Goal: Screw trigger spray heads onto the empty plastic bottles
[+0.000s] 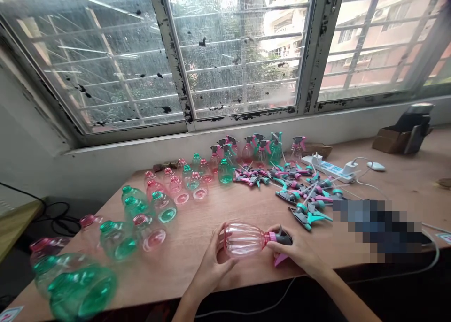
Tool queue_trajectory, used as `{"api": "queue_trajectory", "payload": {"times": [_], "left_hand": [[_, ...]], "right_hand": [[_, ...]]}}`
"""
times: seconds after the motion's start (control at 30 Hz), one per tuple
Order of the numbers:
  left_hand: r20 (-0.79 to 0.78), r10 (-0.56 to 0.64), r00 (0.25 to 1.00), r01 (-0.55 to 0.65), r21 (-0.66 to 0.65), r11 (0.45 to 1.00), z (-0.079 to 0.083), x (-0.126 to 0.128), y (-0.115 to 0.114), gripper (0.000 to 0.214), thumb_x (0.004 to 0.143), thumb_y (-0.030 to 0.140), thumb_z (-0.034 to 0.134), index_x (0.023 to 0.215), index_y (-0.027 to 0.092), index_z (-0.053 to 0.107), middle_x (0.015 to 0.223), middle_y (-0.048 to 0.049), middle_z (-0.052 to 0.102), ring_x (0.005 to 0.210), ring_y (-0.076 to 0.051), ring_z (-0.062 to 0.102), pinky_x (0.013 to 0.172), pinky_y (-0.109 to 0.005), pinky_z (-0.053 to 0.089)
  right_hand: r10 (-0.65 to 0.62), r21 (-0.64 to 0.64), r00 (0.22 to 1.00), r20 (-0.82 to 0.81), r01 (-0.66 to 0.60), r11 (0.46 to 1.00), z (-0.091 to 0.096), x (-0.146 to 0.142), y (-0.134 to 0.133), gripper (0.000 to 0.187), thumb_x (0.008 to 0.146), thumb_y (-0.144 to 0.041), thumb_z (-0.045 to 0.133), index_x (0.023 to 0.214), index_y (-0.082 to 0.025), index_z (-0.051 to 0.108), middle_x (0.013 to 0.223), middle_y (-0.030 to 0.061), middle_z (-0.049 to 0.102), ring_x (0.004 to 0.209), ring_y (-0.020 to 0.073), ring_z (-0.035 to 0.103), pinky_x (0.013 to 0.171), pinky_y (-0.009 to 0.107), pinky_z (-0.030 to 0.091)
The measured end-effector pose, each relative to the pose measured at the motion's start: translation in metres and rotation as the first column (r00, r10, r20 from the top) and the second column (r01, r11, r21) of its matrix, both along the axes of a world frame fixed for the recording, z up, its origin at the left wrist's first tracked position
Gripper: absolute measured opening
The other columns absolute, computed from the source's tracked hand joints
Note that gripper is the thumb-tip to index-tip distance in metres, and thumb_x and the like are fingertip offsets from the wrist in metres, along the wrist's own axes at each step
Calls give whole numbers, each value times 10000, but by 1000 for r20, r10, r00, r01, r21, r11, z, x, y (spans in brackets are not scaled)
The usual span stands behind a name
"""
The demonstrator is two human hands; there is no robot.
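Near the front edge of the table, a clear pink spray bottle [244, 240] lies sideways in the air between my hands. My left hand [215, 254] is closed around its base end. At the neck, a grey and pink trigger sprayer head [280, 239] sits against the bottle, with my right hand [296, 251] closed on it. Whether the collar is fully screwed on cannot be made out. Beyond my right hand lies a pile of loose trigger sprayer heads [306, 190] in grey, pink and teal.
Open green bottles [118, 240] and pink bottles [150, 233] stand in rows on the left. Several bottles with sprayer heads [262, 152] stand by the window wall. A white power strip [329, 168] with cables, a cardboard box [391, 141] and a blurred-out object [380, 228] are on the right.
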State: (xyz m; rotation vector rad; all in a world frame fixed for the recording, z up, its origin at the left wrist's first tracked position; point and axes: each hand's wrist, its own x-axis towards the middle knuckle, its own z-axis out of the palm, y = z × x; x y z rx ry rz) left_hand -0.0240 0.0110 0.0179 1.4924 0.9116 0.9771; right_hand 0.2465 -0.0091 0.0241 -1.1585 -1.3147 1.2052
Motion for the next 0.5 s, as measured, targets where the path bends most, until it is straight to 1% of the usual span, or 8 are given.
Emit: {"api": "queue_trajectory", "payload": {"times": [0.07,0.13,0.17,0.23,0.3,0.33,0.4,0.5], "left_hand": [[70,15,997,-13,-42,999,-5,3,0,899,774,309,789,1525,272,296,1588,-125,391,1457,-330,376,1205,-495,309],[121,77,990,-67,-88,994,-6,9,1,886,797,409,769,1525,246,291,1580,-135,407,1465,-333,362,1205,-485,311],[133,107,985,-94,-103,990,-5,12,2,874,792,451,767,1508,221,322,1546,-150,455,1446,-345,393,1193,-489,331],[135,131,982,-117,-106,987,-1,18,4,837,736,476,813,1424,175,446,1421,-172,588,1360,-382,501,1147,-506,394],[126,96,987,-85,-95,992,3,22,5,782,658,417,885,1318,162,552,1285,-160,687,1253,-398,596,1094,-515,451],[125,79,989,-68,-90,994,4,23,5,778,634,379,906,1302,169,567,1253,-148,705,1221,-395,619,1077,-514,468],[130,68,989,-57,-84,995,2,23,4,854,641,327,906,1381,194,501,1293,-135,683,1243,-378,607,1092,-514,454],[142,60,988,-50,-74,996,-5,20,2,1035,696,282,870,1537,248,267,1474,-134,541,1371,-343,497,1175,-510,348]], "right_hand": [[-6,0,1000,-29,6,1000,-1,-6,0,331,769,-421,801,939,-160,687,695,-19,662,610,167,633,584,276,525],[8,-1,999,-50,-8,1000,-1,-10,0,338,772,-435,796,932,-163,673,676,-23,655,597,168,630,569,275,523],[17,7,999,-44,-17,1000,-1,-12,0,336,771,-433,796,931,-165,672,676,-23,657,604,171,634,574,277,526],[17,41,1000,-14,-17,999,-1,-12,1,323,768,-420,799,929,-167,677,693,-18,665,625,177,640,590,280,532],[0,66,1000,11,0,998,-2,-11,0,316,773,-414,798,935,-168,684,722,-8,680,642,182,649,604,284,541],[-9,67,1000,9,8,998,-2,-10,0,318,775,-417,797,938,-168,685,722,-7,684,639,182,653,604,286,545],[-3,45,1000,-22,3,999,-4,-9,-1,338,774,-431,798,949,-167,680,707,-8,691,618,184,663,595,291,551],[37,4,995,-88,-37,999,-6,-9,-2,386,778,-454,796,983,-160,654,665,-2,714,588,193,686,595,304,562]]}}
